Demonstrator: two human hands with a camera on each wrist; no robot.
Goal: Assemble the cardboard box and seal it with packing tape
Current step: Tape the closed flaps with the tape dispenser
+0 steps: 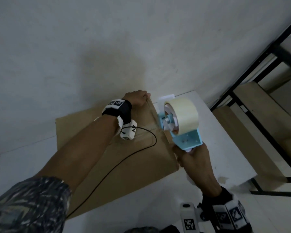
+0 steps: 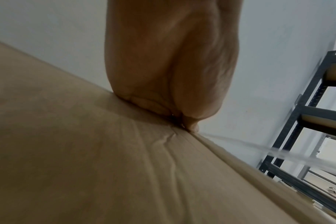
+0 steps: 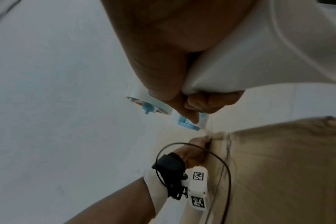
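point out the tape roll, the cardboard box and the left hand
tape roll [image 1: 183,113], head view, on its pale outer band
cardboard box [image 1: 134,167], head view, on the bare top face near the right edge
left hand [image 1: 138,99], head view, on the back of the hand at the box's far corner

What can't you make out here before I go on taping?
- Left hand fingertips: head view, curled over the box's far edge.
- Tape end: left wrist view, hidden under the thumb.
- Dispenser blade: head view, behind the roll.
- Right hand's grip: right wrist view, blurred and cut off.

Plain grey wall [image 1: 141,39] (dim light), black metal shelving [image 1: 267,78] beside it.
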